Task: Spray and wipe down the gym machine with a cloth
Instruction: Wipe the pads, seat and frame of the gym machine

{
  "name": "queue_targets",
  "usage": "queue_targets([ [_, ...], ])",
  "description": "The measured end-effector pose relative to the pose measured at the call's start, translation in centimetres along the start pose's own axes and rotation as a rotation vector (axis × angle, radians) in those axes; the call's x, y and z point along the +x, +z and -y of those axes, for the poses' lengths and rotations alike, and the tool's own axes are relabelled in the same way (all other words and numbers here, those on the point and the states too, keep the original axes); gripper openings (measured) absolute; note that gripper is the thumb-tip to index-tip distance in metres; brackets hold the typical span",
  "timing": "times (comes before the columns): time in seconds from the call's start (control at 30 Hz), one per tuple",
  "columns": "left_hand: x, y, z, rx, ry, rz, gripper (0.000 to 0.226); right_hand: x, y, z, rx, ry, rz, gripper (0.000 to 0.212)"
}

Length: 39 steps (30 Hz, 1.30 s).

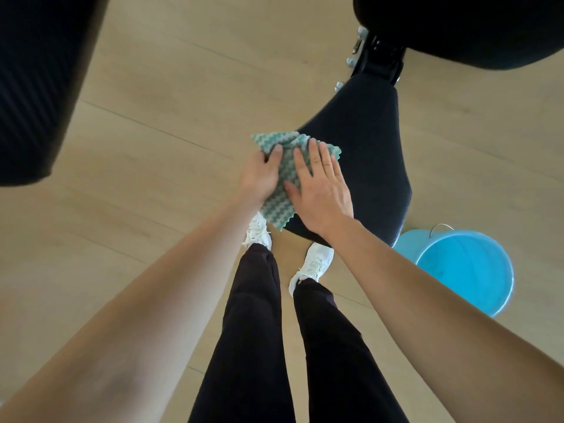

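Cloth (285, 178) — green and white, zigzag-edged — lies at frame centre, draped over the left edge of the black padded seat (363, 154) of the gym machine. Its upper corner and lower corner overhang the pad edge above the floor (152, 117).

Left hand (259, 175) grips the cloth's left margin, fingers curled closed on the fabric with the thumb on top. Right hand (320, 190) lies flat and spread wide on the cloth and pad, palm down, fingers pointing toward the upper part of the frame; it presses rather than grasps.

Seat pad narrows toward the upper right of the frame, where a black bracket with metal bolts (357, 50) joins it to a second black pad (457, 25) cut by the frame's top edge. A dark ribbed shape (33, 87) fills the upper left corner.

Blue bucket (464, 270) stands on the floor at right, just beside the seat's lower right edge. White shoes (311, 267) stand under the pad's near edge. Open wooden floor extends left of the seat, between it and the dark shape — unobstructed.
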State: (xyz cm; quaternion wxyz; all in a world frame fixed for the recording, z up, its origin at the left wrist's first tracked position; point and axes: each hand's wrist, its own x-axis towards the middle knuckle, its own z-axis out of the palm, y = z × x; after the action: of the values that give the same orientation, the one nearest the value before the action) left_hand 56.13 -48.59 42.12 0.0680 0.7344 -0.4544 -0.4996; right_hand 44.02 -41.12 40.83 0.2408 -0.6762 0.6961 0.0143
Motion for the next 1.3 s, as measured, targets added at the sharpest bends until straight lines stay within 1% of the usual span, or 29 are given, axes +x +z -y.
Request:
queue_targets([
  [0.1, 0.3, -0.5, -0.5, -0.104, 0.006, 0.054, 0.052, 0.0, -0.7, -0.5, -0.022, 0.149, 0.007, 0.072],
  [0.17, -0.9, -0.8, 0.3, -0.080, 0.057, -0.025, 0.058, -0.6, -1.1, -0.6, -0.019, 0.204, -0.009, 0.071],
  [0.23, -2.6, -0.8, 1.8, -0.018, 0.175, -0.144, 0.052, -1.2, -1.3, -0.8, 0.000, 0.160, -0.093, 0.066],
  [0.27, -3.2, -0.6, 2.6, 0.019, 0.265, -0.160, 0.050, -1.3, -1.3, -0.9, 0.026, 0.092, -0.134, 0.063],
  [0.33, -3.5, 0.3, 3.7, 0.155, 0.424, -0.063, 0.055, -0.7, -0.8, -1.3, 0.083, -0.070, -0.145, 0.057],
  [0.4, -2.3, 1.2, 3.9, 0.331, 0.511, 0.015, 0.060, 0.5, -0.7, -2.0, 0.079, -0.132, -0.101, 0.054],
  [0.53, 1.7, 2.4, 0.3, 0.500, 0.552, 0.049, 0.058, 3.6, -1.8, -4.3, 0.019, -0.034, -0.033, 0.059],
  [0.63, 4.6, 3.4, -3.8, 0.594, 0.575, 0.140, 0.055, 5.6, -2.7, -6.1, -0.010, 0.043, -0.040, 0.060],
  [0.73, 6.6, 5.1, -6.9, 0.546, 0.609, 0.255, 0.050, 7.2, -3.4, -8.1, -0.025, 0.108, -0.047, 0.059],
  [0.83, 8.1, 6.9, -9.0, 0.528, 0.652, 0.283, 0.049, 8.4, -3.9, -9.8, -0.013, 0.166, -0.056, 0.059],
  [0.9, 8.9, 8.0, -10.1, 0.554, 0.690, 0.296, 0.059, 8.8, -4.2, -10.7, 0.024, 0.216, -0.067, 0.060],
  [0.97, 9.4, 9.1, -11.0, 0.635, 0.728, 0.301, 0.063, 8.9, -4.4, -11.5, 0.074, 0.278, -0.093, 0.060],
  [1.07, 9.6, 10.7, -12.2, 0.818, 0.774, 0.263, 0.059, 8.0, -4.7, -12.3, 0.219, 0.395, -0.103, 0.060],
  [1.13, 9.6, 11.4, -12.9, 0.937, 0.837, 0.225, 0.058, 7.2, -4.6, -12.8, 0.331, 0.441, -0.138, 0.060],
  [1.23, 9.6, 11.8, -13.9, 1.035, 0.913, 0.233, 0.057, 5.5, -4.5, -13.5, 0.551, 0.503, -0.206, 0.059],
  [1.3, 9.2, 12.0, -14.3, 1.098, 0.966, 0.246, 0.053, 4.1, -4.4, -13.6, 0.658, 0.529, -0.220, 0.053],
])
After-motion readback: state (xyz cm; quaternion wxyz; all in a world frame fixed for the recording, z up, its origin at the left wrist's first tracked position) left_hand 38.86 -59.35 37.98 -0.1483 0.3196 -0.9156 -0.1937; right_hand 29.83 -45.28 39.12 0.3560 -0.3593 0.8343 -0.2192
